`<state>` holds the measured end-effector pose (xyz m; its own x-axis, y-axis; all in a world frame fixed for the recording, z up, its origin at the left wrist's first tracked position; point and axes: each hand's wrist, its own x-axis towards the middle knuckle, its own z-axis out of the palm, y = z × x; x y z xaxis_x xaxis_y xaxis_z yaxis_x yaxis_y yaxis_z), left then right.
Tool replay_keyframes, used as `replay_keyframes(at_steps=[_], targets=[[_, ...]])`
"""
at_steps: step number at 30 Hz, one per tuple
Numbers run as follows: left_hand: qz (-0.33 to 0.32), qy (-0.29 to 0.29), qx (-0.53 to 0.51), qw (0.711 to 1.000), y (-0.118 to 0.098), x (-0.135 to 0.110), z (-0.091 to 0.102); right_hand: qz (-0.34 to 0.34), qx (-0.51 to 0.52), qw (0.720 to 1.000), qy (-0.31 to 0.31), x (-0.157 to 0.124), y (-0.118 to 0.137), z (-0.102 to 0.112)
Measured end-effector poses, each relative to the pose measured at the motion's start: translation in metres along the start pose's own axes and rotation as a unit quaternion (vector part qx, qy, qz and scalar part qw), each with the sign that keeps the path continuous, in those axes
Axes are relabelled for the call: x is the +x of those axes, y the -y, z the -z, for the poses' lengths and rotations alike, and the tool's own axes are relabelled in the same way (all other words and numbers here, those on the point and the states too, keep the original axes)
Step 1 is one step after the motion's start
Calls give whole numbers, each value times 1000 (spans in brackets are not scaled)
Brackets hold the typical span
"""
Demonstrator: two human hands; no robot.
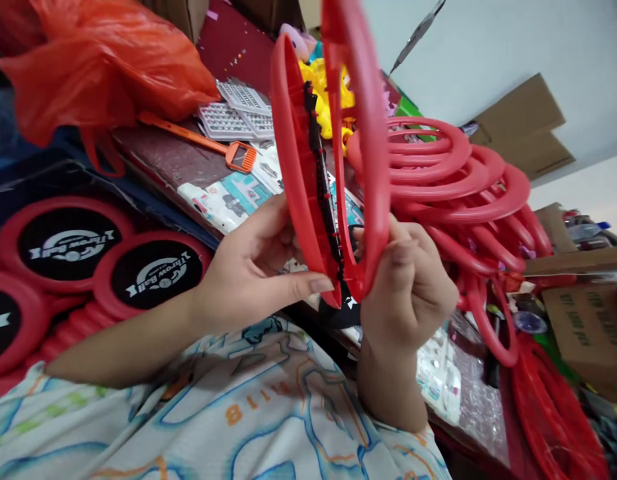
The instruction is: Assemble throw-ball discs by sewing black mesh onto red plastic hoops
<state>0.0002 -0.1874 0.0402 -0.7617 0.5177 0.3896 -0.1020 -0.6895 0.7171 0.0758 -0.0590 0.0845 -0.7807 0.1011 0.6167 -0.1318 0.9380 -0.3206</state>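
My left hand grips a red plastic paddle frame half by its lower end, thumb along the near edge. Black fabric is fixed across its inner side on small red pegs. Closed round the lower end of a red plastic ring is my right hand. The two pieces stand upright, facing each other. They are close together at the bottom, with a gap widening toward the top; whether they touch there I cannot tell.
Round red paddles with black "Throw Ball" faces are stacked at left. Several red rings are piled on the table at right. Behind lie an orange plastic bag, an orange long-handled tool, white trays and yellow toys. Cardboard boxes stand far right.
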Motion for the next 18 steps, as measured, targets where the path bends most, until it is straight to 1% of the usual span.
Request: replay_keyframes(at_steps=[2, 3, 5, 9, 15, 18], targets=[[-3, 20, 12, 1000, -1, 2, 3, -28, 64, 996, -63, 5, 4, -5], [-2, 27, 21, 999, -1, 3, 4, -34, 79, 993, -76, 7, 6, -6], [5, 25, 36, 999, -2, 3, 4, -35, 89, 994, -57, 10, 7, -7], [11, -14, 38, 999, 0, 5, 1, -25, 144, 989, -19, 11, 5, -8], [4, -28, 32, 999, 4, 10, -3, -39, 151, 987, -38, 11, -3, -8], [15, -30, 36, 999, 5, 11, -4, -56, 149, 987, -34, 12, -7, -4]])
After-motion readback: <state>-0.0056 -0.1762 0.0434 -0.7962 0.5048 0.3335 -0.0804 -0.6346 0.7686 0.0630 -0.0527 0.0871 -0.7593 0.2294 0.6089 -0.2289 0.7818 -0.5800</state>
